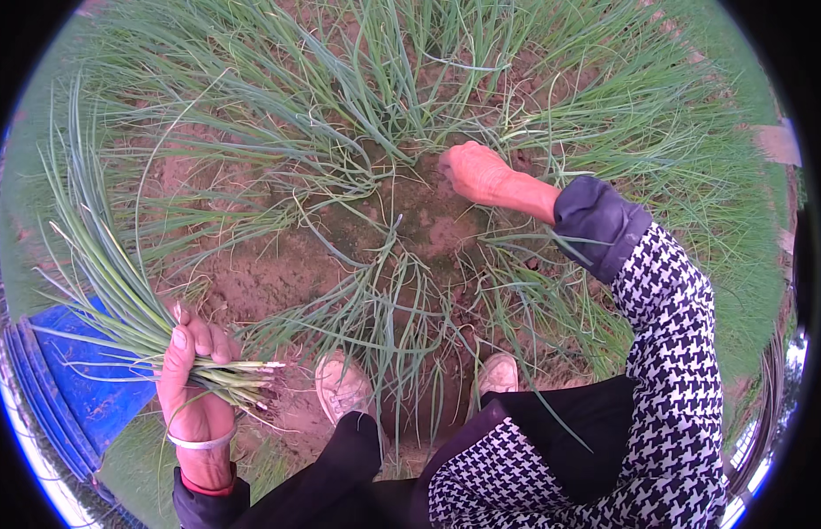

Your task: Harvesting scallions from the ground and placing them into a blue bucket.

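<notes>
My left hand (197,377) is closed around a bunch of green onions (113,258). Their pale root ends stick out to the right of the fist, and the long leaves fan up and to the left. My right hand (475,170) reaches down to the brown soil (417,198), at the base of the green onion plants (397,86) growing in front of me. Its back faces me and its fingers curl downward. The fingertips are hidden, so whether anything is between them does not show.
A blue plastic bucket (86,390) is at the lower left, beyond my left hand. My shoes (344,387) stand on the soil, with a clump of green onions (390,304) growing just before them. More onion rows (701,152) spread out to the right.
</notes>
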The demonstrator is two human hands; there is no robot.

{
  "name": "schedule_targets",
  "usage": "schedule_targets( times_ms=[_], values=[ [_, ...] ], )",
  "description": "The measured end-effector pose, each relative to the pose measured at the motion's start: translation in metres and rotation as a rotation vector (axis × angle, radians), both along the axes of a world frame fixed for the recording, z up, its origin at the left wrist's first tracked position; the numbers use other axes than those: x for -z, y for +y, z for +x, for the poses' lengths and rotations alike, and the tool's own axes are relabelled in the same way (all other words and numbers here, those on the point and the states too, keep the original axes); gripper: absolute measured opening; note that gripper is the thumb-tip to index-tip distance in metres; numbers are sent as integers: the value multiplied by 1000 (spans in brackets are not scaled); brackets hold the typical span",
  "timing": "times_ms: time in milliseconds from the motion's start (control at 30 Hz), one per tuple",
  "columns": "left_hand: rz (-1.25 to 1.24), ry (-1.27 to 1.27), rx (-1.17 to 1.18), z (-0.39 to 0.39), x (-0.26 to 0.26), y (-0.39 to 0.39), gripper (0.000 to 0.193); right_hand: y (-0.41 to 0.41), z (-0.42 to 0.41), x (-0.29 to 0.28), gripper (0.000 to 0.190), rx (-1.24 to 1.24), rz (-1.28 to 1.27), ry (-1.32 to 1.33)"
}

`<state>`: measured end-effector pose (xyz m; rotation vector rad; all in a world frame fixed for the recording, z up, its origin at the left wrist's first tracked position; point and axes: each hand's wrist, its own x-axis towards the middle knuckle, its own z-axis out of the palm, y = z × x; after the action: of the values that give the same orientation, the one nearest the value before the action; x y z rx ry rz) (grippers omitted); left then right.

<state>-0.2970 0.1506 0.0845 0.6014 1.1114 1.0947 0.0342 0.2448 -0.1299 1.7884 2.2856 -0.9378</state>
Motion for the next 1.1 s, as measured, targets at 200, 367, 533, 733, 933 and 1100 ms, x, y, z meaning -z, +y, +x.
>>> schedule_targets(
  times_ms=[200, 367, 533, 733, 933, 1100],
  values=[
    [-57, 44, -93, -4, -9, -10, 21, -1, -4, 24, 22, 438, 38, 277],
    [-69, 46, -108, -3, -19, -15, 20, -3, -10, 8, 26, 477, 197, 346],
    [-67, 37, -83, 3, -18, -11, 20, 2, -8, 25, 21, 376, 404, 284],
    [-76, 53, -75, -1, -10, -11, 20, -9, -7, 19, 19, 270, 425, 447],
    [-71, 36, -50, 6, -11, -11, 21, 11, -8, 22, 24, 498, 356, 505],
    [-92, 50, -90, 5, -15, -15, 21, 29, -13, 30, 20, 551, 262, 477]
  ],
)
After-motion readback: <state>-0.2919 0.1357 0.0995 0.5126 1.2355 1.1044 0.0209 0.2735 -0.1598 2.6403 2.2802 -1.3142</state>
